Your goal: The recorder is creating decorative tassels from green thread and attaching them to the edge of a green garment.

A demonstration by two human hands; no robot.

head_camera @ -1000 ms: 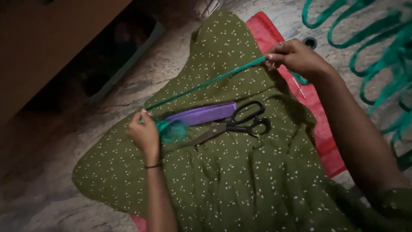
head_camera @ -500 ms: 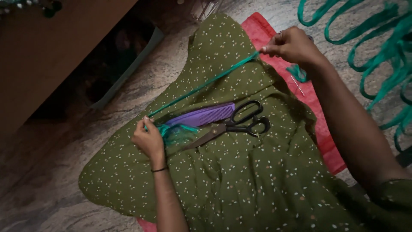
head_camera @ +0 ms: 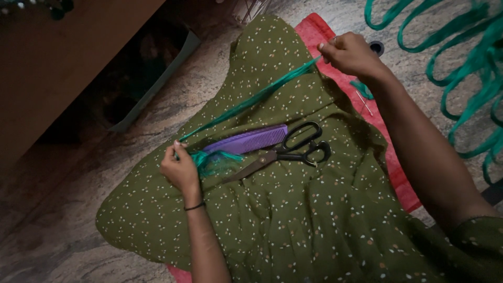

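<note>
A thin teal strand [head_camera: 251, 100] is stretched taut across my lap. My left hand [head_camera: 181, 169] pinches its near end, where a loose teal tuft [head_camera: 215, 160] fans out. My right hand [head_camera: 351, 54] pinches the far end, up near the red mat. A purple comb [head_camera: 249, 141] lies on the olive dotted dress fabric [head_camera: 293, 220] just under the strand. Black-handled scissors [head_camera: 293, 151] rest beside the comb, blades pointing toward my left hand.
A red mat [head_camera: 319, 31] lies under the fabric at the right. Teal loops [head_camera: 461, 63] of strand hang at the upper right. A small dark ring-shaped thing [head_camera: 376, 48] sits by the mat. Wooden furniture [head_camera: 57, 52] stands at the upper left on the stone floor [head_camera: 68, 230].
The strand has stayed taut between both hands. My right hand has shifted slightly up and my left hand a little down along the lap.
</note>
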